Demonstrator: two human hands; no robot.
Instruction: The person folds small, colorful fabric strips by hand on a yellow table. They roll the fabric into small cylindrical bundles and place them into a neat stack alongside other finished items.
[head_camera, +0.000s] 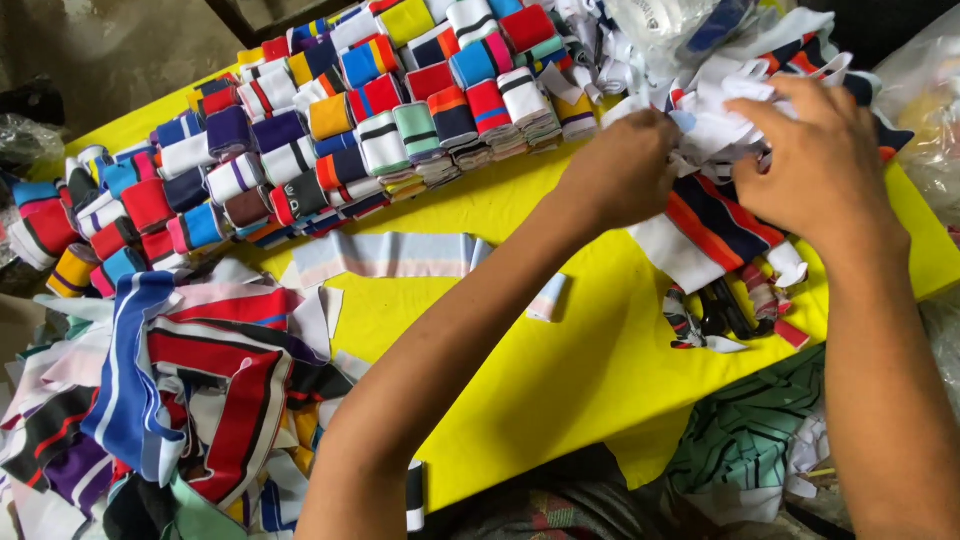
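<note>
My left hand (622, 168) and my right hand (812, 158) both grip a bunch of striped knit fabric strips (712, 225) over the far right of a yellow table (560, 370). The strips are white, navy, orange and red, and their ends hang down onto the table. Both hands have their fingers curled into the white part of the bunch. Scissors (722, 308) lie on the table just below the hanging strips, partly covered by them.
Rows of folded striped fabric bands (330, 130) fill the far left and middle of the table. A loose heap of striped strips (190, 390) lies at the near left. A pale strip (385, 255) lies flat mid-table. Clear plastic bags (925, 100) sit at the right.
</note>
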